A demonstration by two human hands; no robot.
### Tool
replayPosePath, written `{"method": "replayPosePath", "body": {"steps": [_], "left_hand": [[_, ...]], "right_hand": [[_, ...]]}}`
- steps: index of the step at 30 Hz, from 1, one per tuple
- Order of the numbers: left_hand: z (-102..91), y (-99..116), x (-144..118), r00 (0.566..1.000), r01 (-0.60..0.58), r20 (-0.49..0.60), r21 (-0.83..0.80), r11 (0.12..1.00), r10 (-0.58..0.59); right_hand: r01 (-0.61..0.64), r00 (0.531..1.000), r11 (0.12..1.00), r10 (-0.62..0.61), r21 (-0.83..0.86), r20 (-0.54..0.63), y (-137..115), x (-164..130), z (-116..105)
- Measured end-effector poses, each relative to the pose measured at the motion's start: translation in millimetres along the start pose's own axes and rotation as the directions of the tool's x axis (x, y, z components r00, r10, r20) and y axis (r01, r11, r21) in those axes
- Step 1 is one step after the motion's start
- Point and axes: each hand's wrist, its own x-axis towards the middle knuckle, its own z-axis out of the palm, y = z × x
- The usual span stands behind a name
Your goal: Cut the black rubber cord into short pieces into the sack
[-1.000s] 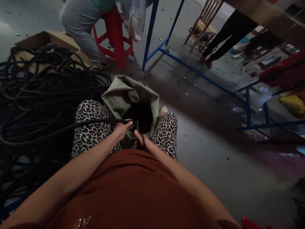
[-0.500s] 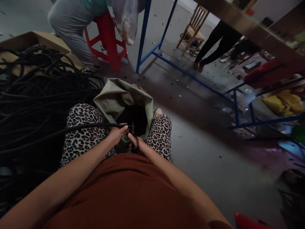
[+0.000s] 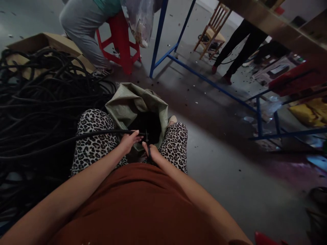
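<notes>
My left hand [image 3: 129, 141] grips a long black rubber hose [image 3: 102, 132] near its end, thumb on top. The hose runs left across my knee toward a tangled heap. In my right hand [image 3: 151, 151] is a pair of scissors [image 3: 146, 136], the fingers closed round its dark handles. The blades point away from me, at the hose's end. Both hands are over the near rim of an open greenish woven sack [image 3: 139, 98], which stands between my knees. The sack's inside is too dark to make out.
To the left lies a big heap of black hoses [image 3: 38, 98], with a cardboard box [image 3: 58, 44] behind it. A person sits on a red stool [image 3: 122, 44] ahead. A blue-framed table [image 3: 201, 75] stands to the right; another person's legs [image 3: 235, 47] show beyond it.
The fingers of my left hand have loosened and spread somewhat under the hose. The whole view has shifted slightly. The scissors remain at the hose's end.
</notes>
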Motion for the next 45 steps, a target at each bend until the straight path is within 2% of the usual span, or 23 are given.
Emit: {"method": "replayPosePath", "body": {"steps": [4, 9, 12, 19, 27, 45], "left_hand": [[-2.4, 0.5, 0.2, 1.0, -0.011, -0.014, 0.007, 1.0, 0.011], [-2.3, 0.6, 2.8, 1.0, -0.004, -0.004, -0.027, 1.0, 0.003], [-1.7, 1.1, 3.0, 1.0, -0.004, -0.009, -0.036, 0.999, 0.004], [-2.9, 0.4, 4.0, 1.0, -0.015, -0.017, -0.039, 0.999, 0.014], [-4.0, -1.6, 4.6, 1.0, -0.018, -0.008, -0.022, 1.0, 0.018], [-2.2, -0.6, 1.6, 1.0, 0.006, -0.004, -0.022, 1.0, -0.006]], "right_hand": [[-0.087, 0.996, 0.996, 0.087, 0.011, -0.011, 0.1, 0.9, 0.2], [-0.145, 0.989, 0.959, 0.131, 0.245, 0.071, -0.6, -0.7, 0.7], [-0.167, 0.985, 0.941, 0.149, 0.294, 0.083, -0.8, -2.0, 0.5], [-0.163, 0.986, 0.955, 0.15, 0.249, 0.072, -1.2, -3.7, 0.7], [-0.11, 0.993, 0.968, 0.098, 0.227, 0.064, 9.8, 6.8, 2.6], [-0.116, 0.993, 0.978, 0.109, 0.172, 0.049, 1.7, 1.7, -0.1]]}}
